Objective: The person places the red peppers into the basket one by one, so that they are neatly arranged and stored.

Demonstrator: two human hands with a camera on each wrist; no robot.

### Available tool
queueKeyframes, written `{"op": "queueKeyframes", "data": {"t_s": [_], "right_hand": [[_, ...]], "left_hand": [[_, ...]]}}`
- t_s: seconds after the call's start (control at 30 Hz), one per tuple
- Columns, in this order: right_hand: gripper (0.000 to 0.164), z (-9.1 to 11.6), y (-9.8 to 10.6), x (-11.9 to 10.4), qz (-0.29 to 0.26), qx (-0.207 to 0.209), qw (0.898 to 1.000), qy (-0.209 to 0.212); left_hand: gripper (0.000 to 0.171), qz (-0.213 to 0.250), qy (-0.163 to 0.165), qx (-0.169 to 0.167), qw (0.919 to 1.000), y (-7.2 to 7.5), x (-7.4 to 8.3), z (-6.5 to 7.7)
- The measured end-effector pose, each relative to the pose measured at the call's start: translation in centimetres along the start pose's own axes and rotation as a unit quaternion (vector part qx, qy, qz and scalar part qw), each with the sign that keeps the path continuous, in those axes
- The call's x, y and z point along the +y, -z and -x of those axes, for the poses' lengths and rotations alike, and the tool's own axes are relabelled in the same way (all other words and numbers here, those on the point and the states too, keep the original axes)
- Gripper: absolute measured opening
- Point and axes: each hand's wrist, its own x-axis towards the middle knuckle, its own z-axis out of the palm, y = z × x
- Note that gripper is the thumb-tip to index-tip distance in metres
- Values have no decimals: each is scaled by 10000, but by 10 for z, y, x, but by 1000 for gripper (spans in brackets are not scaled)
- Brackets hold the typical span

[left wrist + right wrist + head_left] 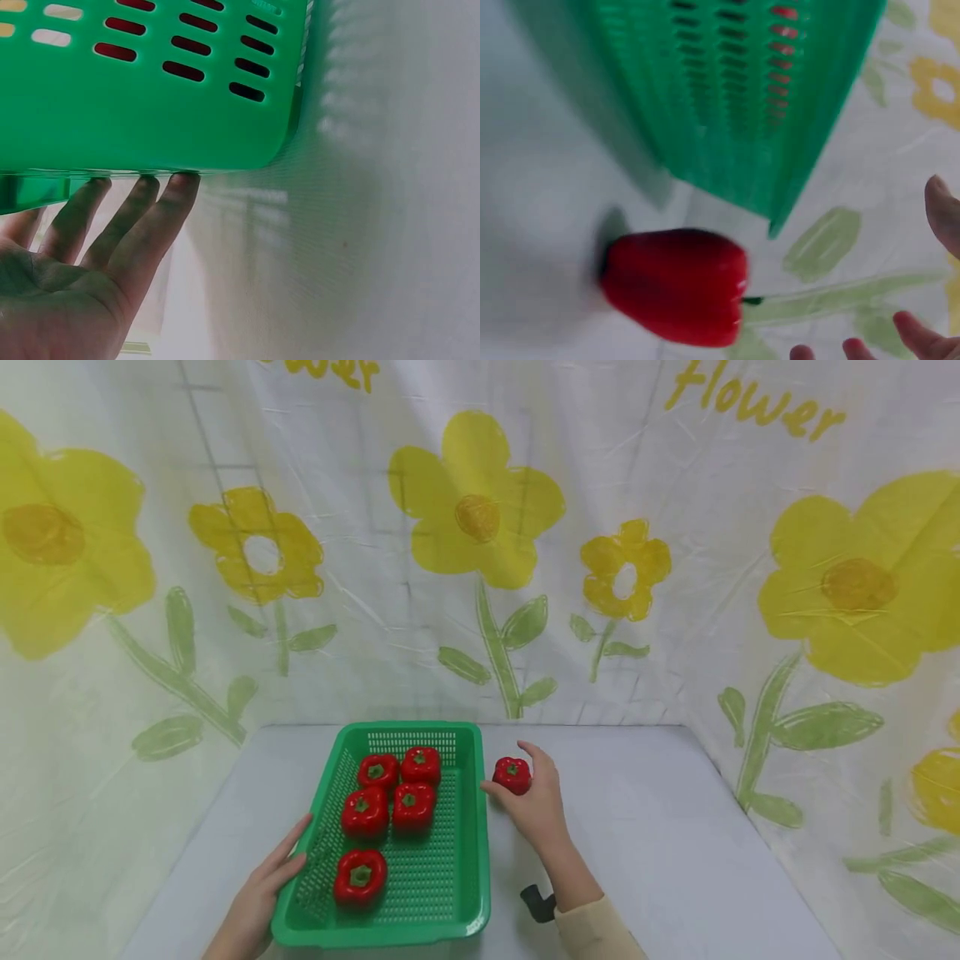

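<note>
A red bell pepper (pixel 512 774) stands upright on the table, just right of the green plastic basket (pixel 483 835). Around it, thumb and forefinger spread, is my right hand (pixel 538 802). The right wrist view shows a gap between that hand's fingertips (pixel 922 337) and the pepper (pixel 679 289). My left hand (pixel 258 897) is at the basket's left side. In the left wrist view its fairly straight fingers (pixel 154 229) touch the underside of the basket's rim. Several red bell peppers (pixel 364 812) with green stems sit inside the basket, toward its left.
A small black curved object (pixel 537 903) shows beside the right forearm. The white table (pixel 660 852) extends to the right of the basket. A white curtain (pixel 360 668) printed with yellow flowers hangs behind and at both sides.
</note>
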Motion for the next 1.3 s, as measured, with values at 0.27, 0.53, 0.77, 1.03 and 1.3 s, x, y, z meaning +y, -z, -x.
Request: {"op": "queueKeyframes", "data": {"t_s": [0.27,0.53,0.77,1.03,1.3], "right_hand": [[90,-23,4,44,-8,-469,9967,-662],[90,-33,7,69,-403,-836,9903,-1033],[82,-34,1,75,-422,-978,9881,-1109],[79,-31,-1,74,-150,-935,9882,-1206],[79,-31,-4,79,16,-993,9855,-1375]], "left_hand": [[61,96,-59,-128,9999,1,-1,-2],[62,234,-119,-265,9993,-1,-1,-3],[61,150,-83,-180,9997,0,-1,-1],[61,182,-104,-203,9996,0,-1,0],[61,198,-58,-259,9995,1,-1,0]]}}
